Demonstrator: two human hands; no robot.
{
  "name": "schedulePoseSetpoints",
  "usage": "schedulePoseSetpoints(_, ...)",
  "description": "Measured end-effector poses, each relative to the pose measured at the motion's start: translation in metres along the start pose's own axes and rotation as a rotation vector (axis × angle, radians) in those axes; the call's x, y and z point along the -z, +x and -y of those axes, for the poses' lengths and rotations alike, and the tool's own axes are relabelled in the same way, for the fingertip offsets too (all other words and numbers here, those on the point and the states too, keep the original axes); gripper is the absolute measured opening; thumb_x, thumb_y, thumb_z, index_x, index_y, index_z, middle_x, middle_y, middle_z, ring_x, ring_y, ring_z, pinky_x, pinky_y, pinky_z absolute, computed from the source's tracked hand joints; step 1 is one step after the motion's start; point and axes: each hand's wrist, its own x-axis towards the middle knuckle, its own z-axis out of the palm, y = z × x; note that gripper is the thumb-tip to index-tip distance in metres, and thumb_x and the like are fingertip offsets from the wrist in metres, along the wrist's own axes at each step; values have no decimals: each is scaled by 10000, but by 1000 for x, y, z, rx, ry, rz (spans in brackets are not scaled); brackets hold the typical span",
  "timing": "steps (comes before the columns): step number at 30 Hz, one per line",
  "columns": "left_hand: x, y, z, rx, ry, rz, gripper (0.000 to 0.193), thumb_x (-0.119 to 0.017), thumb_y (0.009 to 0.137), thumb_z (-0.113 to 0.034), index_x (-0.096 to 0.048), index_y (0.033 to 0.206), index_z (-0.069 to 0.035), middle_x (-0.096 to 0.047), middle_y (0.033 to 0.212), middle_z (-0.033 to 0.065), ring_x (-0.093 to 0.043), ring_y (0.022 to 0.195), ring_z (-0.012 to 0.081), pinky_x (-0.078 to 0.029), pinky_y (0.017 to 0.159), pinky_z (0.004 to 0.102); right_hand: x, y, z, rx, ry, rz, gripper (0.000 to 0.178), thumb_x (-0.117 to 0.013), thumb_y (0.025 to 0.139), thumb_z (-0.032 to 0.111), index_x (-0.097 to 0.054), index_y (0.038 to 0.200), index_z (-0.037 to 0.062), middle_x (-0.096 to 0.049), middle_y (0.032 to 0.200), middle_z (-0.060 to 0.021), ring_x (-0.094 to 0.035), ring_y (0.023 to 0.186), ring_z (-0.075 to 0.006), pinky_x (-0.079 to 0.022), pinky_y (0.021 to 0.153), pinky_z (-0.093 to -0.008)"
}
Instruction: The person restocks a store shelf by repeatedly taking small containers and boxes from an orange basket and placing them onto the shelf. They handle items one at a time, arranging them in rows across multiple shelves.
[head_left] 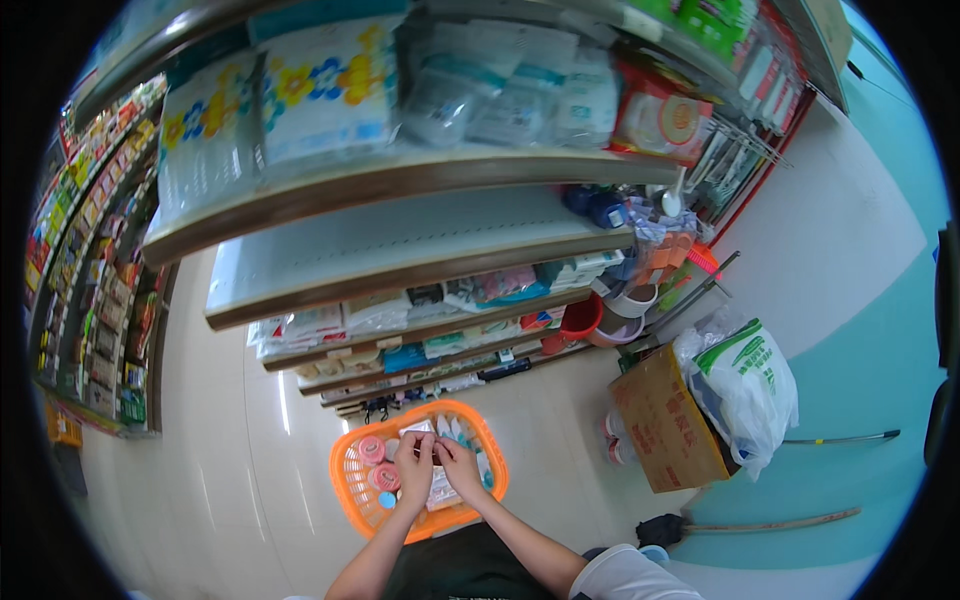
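My left hand (414, 464) and my right hand (459, 467) are close together over an orange plastic basket (339, 478). Both have their fingers bent into a pinch, the fingertips nearly meeting. A small dark bit shows between them, too small to name. Inside the basket, left of my hands, lie round tubs with pink lids (371, 450) and an item with a blue top (387, 499). A pale flat package (443, 490) lies below my right hand. White and teal items (458, 430) fill the basket's far right side.
Ahead rises a store shelf (420, 250) with several tiers, packed bags (330, 90) on top. Red and pale buckets (582, 316) stand at its right end. A cardboard box (665, 420) with a white plastic bag (748, 385) and a mop (662, 530) are at right.
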Motion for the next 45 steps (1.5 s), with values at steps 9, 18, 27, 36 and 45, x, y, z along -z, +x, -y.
schedulePoseSetpoints(9,-144,79,-123,-232,-85,166,186,-556,995,-76,-615,845,17,-552,617,-1,-499,573,49,-401,519,229,150,73,79,196,342,-155,202,-593,1000,90,-715,1117,-21,-742,914,-66,-693,761,-106,-577,692,-249)
schedulePoseSetpoints(18,-294,181,-251,-650,101,295,318,-639,889,-80,-623,1203,-28,-650,1161,175,-635,1044,304,-517,866,384,311,182,159,543,32,-605,285,-580,999,235,-722,958,-9,-729,893,-118,-686,852,-209,-515,791,-335)
schedulePoseSetpoints(27,-383,249,-248,-726,656,129,708,-707,817,-208,-429,1439,-14,-543,1353,249,-468,1267,454,-410,1060,525,365,279,167,395,-274,-742,663,-396,1038,507,-388,1499,31,-427,1514,-216,-290,1460,-381,-129,1160,-559)
schedulePoseSetpoints(36,-384,247,-241,-643,348,192,644,-682,848,-160,-407,1399,29,-429,1446,329,-498,1248,501,-455,1019,508,357,278,174,487,-125,-692,708,-444,1026,537,-402,1472,-12,-456,1490,-235,-255,1475,-383,-86,1180,-530)
schedulePoseSetpoints(45,-318,178,-245,-829,90,117,427,-657,875,-31,-447,1246,-9,-334,1548,255,-441,1349,463,-427,1073,473,297,209,180,693,490,-500,504,-594,1019,154,-377,1447,2,-560,1290,-113,-566,993,-120,-480,820,-259)
